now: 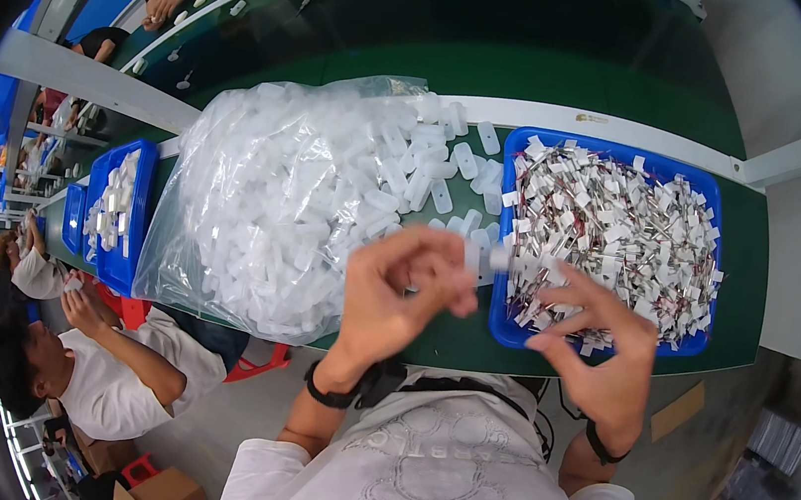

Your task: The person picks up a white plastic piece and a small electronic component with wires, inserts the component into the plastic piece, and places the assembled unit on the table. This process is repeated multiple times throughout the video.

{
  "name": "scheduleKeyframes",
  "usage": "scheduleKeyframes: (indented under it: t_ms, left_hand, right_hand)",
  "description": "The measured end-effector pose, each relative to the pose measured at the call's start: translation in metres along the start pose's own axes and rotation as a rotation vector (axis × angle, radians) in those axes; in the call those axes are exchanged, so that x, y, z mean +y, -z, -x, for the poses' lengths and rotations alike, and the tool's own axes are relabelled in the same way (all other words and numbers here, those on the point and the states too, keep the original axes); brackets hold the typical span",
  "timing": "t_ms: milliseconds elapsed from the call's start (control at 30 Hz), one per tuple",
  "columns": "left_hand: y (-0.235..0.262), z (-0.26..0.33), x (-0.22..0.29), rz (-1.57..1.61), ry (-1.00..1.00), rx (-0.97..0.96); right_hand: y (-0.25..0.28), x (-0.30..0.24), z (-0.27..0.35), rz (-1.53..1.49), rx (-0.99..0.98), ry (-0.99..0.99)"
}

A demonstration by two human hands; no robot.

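My left hand (402, 290) pinches a small translucent white plastic housing (476, 257) between thumb and fingers, just left of the blue tray. The housing is blurred, with a paler knob at its right end. My right hand (609, 341) hovers over the tray's near edge, thumb and index finger apart, and I see nothing between them. Beneath it lies a heap of small white connectors with thin dark and red wires (612, 241), filling the blue tray (707, 333). To the left, a large clear plastic bag (181, 263) is full of similar translucent housings (276, 205).
Loose housings (465, 161) spill from the bag toward the tray. A white rail (625, 133) runs behind both, and a green belt (566, 41) lies beyond. Further left are another blue tray (139, 218) of white parts and a seated co-worker (121, 366) in a white shirt.
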State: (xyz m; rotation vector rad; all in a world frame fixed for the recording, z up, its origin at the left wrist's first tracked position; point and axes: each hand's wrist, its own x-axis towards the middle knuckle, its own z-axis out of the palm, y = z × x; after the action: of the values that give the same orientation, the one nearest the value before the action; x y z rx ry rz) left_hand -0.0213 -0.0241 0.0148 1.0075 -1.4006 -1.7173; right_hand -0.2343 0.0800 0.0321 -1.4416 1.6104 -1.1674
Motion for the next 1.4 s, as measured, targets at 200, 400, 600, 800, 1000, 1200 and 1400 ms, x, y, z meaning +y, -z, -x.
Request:
scheduleKeyframes:
  t_ms: [200,400,600,800,1000,1200,1400]
  left_hand:
    - [-0.01,-0.069,-0.004,-0.453,-0.45,0.354]
    - [-0.002,-0.034,-0.022,-1.0,-0.518,-0.153]
    - [-0.008,-0.035,-0.028,-1.147,-0.459,-0.149]
    - [-0.003,-0.025,-0.02,-1.157,-0.511,-0.072]
    - [0.005,-0.002,-0.007,-0.843,-0.441,0.107]
    - [0.008,0.012,-0.004,-0.396,-0.151,0.05]
    - [0.007,0.016,-0.007,-0.222,-0.07,0.003]
  right_hand:
    - [0.027,0.015,0.012,0.072,0.218,-0.075]
    - [0.033,0.011,0.01,0.138,0.292,-0.136]
    - [0.022,0.012,-0.019,0.568,0.235,0.098]
    - [0.019,0.021,-0.021,0.735,0.174,0.081]
    - [0.026,0.003,-0.016,0.65,0.231,0.023]
    - [0.022,0.012,-0.007,0.584,0.03,0.182]
    - [0.013,0.011,-0.008,0.67,0.017,0.151]
